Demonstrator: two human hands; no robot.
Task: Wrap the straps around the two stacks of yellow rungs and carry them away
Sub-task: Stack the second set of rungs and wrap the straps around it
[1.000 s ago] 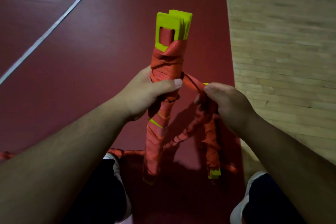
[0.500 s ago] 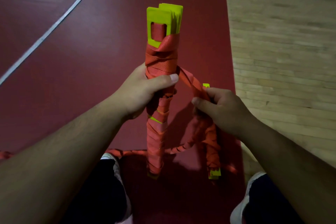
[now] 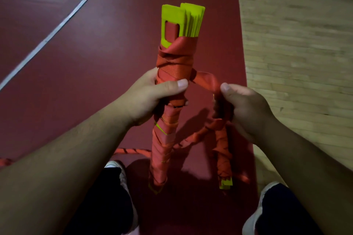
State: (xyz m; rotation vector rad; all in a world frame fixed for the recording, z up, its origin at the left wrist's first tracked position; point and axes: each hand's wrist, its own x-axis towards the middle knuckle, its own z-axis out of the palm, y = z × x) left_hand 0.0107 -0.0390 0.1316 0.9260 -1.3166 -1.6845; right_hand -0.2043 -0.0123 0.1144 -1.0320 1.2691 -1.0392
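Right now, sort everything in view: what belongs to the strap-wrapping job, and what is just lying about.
Job: left hand, gripping the taller stack of yellow rungs; right hand, gripping the smaller stack; orange strap between them; strap tail on the floor.
Just there: red floor, white line, wooden floor, shoes.

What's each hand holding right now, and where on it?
The left hand grips the taller wrapped stack of rungs around its middle. The right hand grips the shorter wrapped stack at its upper end, thumb on the connecting strap.
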